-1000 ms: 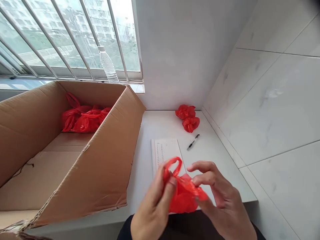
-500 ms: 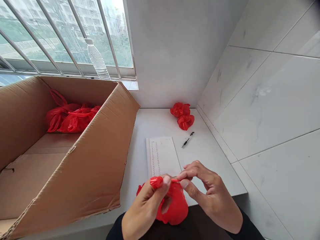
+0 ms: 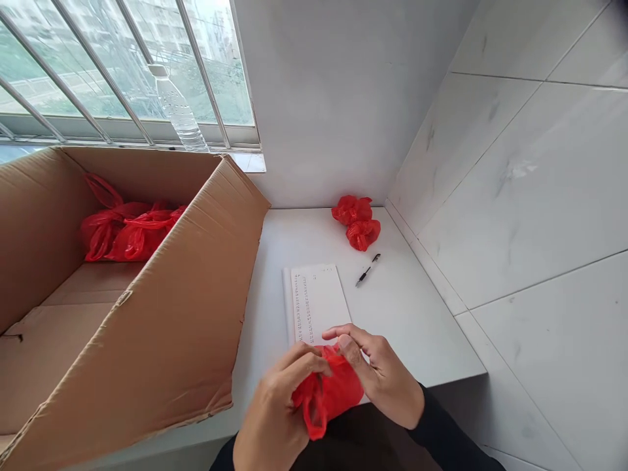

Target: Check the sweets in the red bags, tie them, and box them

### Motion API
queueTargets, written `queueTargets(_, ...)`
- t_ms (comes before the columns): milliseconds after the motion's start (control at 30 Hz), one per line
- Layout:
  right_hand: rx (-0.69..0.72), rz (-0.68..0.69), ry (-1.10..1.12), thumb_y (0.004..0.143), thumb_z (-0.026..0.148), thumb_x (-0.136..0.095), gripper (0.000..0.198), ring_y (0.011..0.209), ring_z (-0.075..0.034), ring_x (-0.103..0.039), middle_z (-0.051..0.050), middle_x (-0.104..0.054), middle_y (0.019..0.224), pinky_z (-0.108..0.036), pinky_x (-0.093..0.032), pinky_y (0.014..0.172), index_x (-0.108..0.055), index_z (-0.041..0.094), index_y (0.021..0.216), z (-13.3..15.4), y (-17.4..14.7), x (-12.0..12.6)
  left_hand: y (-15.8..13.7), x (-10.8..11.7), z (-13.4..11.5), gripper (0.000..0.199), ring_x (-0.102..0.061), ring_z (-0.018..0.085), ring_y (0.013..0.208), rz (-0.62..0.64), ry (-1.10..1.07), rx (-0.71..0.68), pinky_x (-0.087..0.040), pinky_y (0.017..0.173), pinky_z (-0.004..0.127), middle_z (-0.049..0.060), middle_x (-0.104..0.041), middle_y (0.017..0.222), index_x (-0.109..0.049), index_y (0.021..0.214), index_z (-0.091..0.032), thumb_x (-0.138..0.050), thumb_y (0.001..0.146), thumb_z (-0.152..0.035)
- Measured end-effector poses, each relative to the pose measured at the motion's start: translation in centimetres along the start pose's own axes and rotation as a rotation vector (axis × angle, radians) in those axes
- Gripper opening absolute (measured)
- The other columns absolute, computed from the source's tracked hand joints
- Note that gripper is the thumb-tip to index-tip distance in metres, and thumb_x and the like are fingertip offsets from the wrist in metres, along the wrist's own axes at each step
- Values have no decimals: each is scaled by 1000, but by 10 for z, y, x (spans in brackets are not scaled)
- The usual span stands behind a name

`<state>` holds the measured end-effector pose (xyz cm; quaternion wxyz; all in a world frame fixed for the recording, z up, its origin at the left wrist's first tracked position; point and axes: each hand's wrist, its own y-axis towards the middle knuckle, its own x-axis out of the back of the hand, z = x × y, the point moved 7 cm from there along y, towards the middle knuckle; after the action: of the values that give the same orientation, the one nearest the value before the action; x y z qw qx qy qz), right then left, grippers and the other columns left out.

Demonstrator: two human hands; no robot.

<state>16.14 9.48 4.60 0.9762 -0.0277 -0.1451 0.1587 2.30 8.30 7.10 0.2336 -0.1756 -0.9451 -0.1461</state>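
Note:
A red plastic bag (image 3: 346, 387) with something bulky in it hangs over the table's front edge, low in the middle of the view. My left hand (image 3: 280, 402) is closed on its gathered top, and a loop of red plastic droops below the fingers. Beside it on the right is my right hand (image 3: 380, 366). Its thumb and forefinger are stretched out and apart along the bag's upper edge; whether they touch the plastic is hard to tell. Just beyond the hands lies an open notebook (image 3: 321, 297) with columns of handwritten figures, its near end hidden by the fingers.
A large open cardboard box (image 3: 196, 281) stands at the left, with red bags (image 3: 132, 229) inside. Two small red bundles (image 3: 362, 232) and a pen (image 3: 367, 270) lie on the white table (image 3: 417, 333). A water bottle (image 3: 179, 108) leans at the barred window. Tiled wall (image 3: 530, 216) borders the right.
My left hand has turned over, knuckles up, and the plastic loop now droops below it. My right hand has shifted left, its thumb and forefinger parted from their pinch on the bag.

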Motion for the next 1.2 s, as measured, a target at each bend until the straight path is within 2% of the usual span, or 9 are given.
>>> queueTargets(200, -17, 142, 27, 102, 45, -44, 37, 61, -15, -44, 5, -46, 67, -29, -38, 61, -57, 26, 130, -17, 2, -11, -12, -3, 16, 40, -67, 18, 86, -237, 192, -197, -48, 68, 26, 8, -70, 104, -65, 93, -25, -39, 87, 5)
queueTargets(367, -28, 213, 205, 100, 44, -50, 25, 65, -13, -43, 3, -50, 76, -29, -40, 65, -60, 21, 105, -22, 3, -17, -19, -6, 17, 28, -69, 17, 90, -245, 245, -294, -52, 74, 25, 8, -70, 107, -66, 96, -24, -52, 90, -1)
queueTargets(500, 2, 119, 260, 99, 41, -55, 20, 77, -14, -51, 1, -55, 88, -29, -46, 74, -55, 21, 99, -17, 4, -7, -21, -5, 17, 36, -67, 17, 100, -207, 262, -304, -52, 80, 25, 10, -67, 114, -65, 110, -24, -49, 91, 1)
queueTargets(700, 9, -17, 289, 94, 39, -65, 19, 90, -17, -61, -1, -63, 94, -31, -48, 87, -61, 21, 96, -15, -1, 5, -33, -2, 26, 47, -61, 21, 118, -205, 307, -250, -51, 96, 31, 10, -65, 126, -53, 139, -24, -47, 96, -7)
queueTargets(833, -25, -108, 229, 91, 42, -69, 23, 82, -17, -60, -1, -63, 85, -30, -49, 80, -63, 20, 87, -39, -11, 24, -65, 10, 54, 54, -55, 24, 129, -293, 382, -193, -47, 105, 38, 9, -62, 135, -48, 145, -23, -46, 95, -5)
queueTargets(933, -102, -222, 123, 93, 47, -65, 28, 80, -18, -60, -2, -63, 84, -31, -49, 76, -62, 19, 88, -69, -21, 46, -93, 16, 75, 54, -60, 23, 123, -321, 451, -134, -51, 101, 37, 7, -67, 130, -54, 141, -26, -51, 92, -4)
queueTargets(1000, -130, -291, 94, 95, 48, -61, 28, 88, -20, -62, -4, -65, 92, -32, -50, 80, -59, 20, 93, -80, -26, 52, -102, 14, 81, 51, -59, 25, 126, -316, 478, -83, -53, 100, 38, 7, -66, 134, -55, 140, -27, -51, 93, -7)
queueTargets(1100, -71, -374, 142, 102, 46, -48, 22, 116, -22, -59, -8, -66, 118, -37, -46, 100, -49, 24, 100, -73, -31, 37, -94, -4, 74, 53, -39, 32, 144, -255, 472, -69, -46, 109, 50, 10, -44, 156, -46, 147, -28, -47, 96, -12)
queueTargets(1200, -6, -348, 113, 106, 40, -38, 14, 135, -21, -47, -7, -57, 140, -43, -37, 113, -43, 27, 103, -62, -32, -3, -72, -32, 65, 58, -22, 36, 151, -147, 486, -147, -38, 113, 59, 9, -30, 164, -37, 152, -28, -49, 96, -18)
